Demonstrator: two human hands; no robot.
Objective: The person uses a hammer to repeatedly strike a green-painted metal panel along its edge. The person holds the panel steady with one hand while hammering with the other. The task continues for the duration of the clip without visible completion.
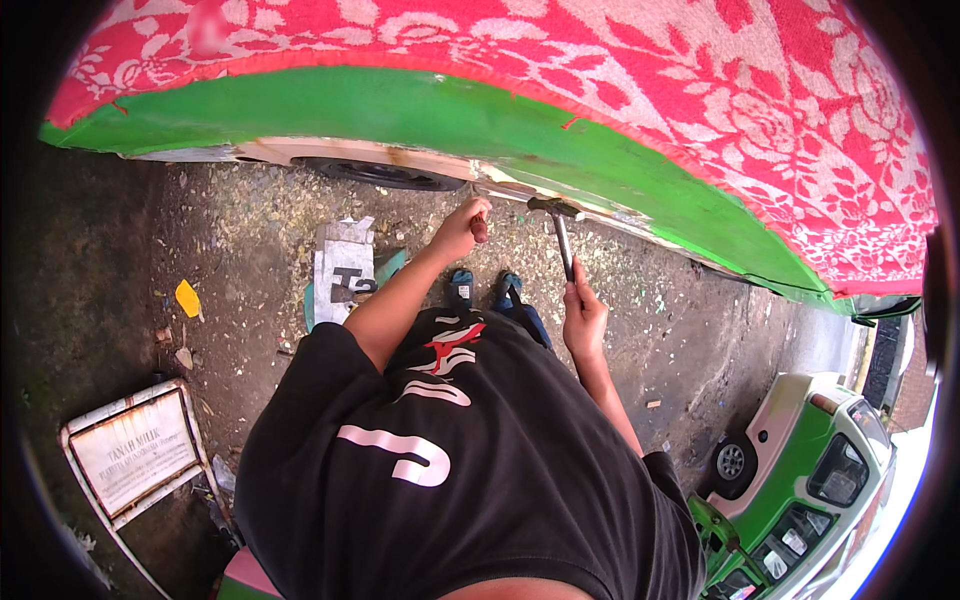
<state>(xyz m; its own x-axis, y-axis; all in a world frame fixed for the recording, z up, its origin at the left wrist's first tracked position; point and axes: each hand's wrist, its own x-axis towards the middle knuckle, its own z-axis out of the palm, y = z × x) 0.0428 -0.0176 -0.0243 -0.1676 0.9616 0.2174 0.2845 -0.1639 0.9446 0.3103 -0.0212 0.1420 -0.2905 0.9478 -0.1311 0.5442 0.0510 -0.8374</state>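
My right hand (585,318) is closed round the handle of a hammer (562,236). Its dark head is up beside the worn, pale lower edge (520,190) of a green vehicle (400,105). My left hand (459,230) is closed on a tool with a reddish-brown handle (480,231), whose handle end points back toward me. That tool's far end is near the same edge, too small to make out, so its kind and any contact are unclear. A gap separates the hammer head from the left hand.
A red floral cloth (760,110) covers the vehicle's top; its dark wheel (380,174) shows below. Paint flakes litter the ground. Behind my left arm lies a grey-white printed piece (340,262). A rusty-framed sign (130,452) stands lower left, another green-and-white vehicle (800,490) lower right.
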